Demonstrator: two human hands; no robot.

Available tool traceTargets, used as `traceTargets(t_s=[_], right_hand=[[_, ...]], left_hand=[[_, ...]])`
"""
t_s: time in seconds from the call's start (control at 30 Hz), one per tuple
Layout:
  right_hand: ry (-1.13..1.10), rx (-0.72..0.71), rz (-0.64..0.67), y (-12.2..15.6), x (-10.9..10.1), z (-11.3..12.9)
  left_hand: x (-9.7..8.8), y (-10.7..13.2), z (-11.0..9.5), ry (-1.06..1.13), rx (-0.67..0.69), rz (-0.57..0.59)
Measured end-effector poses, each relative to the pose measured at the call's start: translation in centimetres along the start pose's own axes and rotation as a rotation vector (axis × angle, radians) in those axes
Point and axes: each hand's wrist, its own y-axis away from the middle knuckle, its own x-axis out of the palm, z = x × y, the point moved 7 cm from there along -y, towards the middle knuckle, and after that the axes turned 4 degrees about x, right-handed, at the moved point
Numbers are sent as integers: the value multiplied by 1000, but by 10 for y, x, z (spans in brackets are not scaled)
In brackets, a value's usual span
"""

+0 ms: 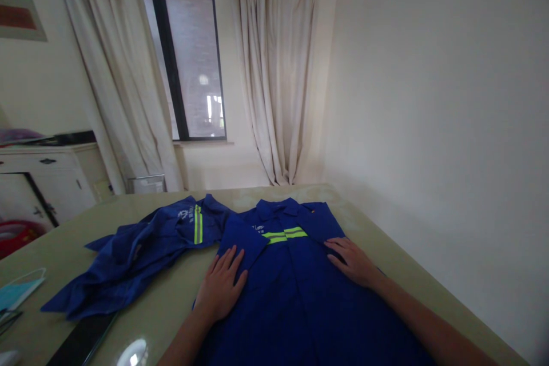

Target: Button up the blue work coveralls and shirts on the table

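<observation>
A blue work shirt [291, 291] with neon yellow stripes lies flat on the table [171, 297], collar towards the window, both sleeves folded in over its front. My left hand [222, 286] lies flat, fingers spread, on the shirt's left edge over the folded sleeve. Flat on the right shoulder area rests my right hand [354, 262], its fingers stretched out. Neither hand holds anything.
A second blue shirt [132, 257] lies crumpled to the left. A light blue face mask [19, 289] sits at the table's left edge, a dark flat object [79, 343] near the front. A white wall runs along the right; a white cabinet [47, 180] stands behind left.
</observation>
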Motion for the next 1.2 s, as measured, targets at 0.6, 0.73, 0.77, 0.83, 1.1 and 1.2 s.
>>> traceTargets(t_s=[0.6,0.73,0.77,0.83,1.1,1.2], right_hand=[[30,52,181,18,14,8],[-11,49,129,0,-2,9],[-19,47,121,-9,-4,8],[-28,56,112,-32,-5,0],[-50,222,24,-127,14,-56],[-69,307,35,-150,24,-82]], left_hand=[[2,-5,1,15,-9,94],[-21,-21,-8,-35,16,57],[-26,-28,-9,-63,26,46],[-34,-45,-11,-110,34,23],[-12,-110,16,-90,4,-17],[0,-131,45,49,-129,6]])
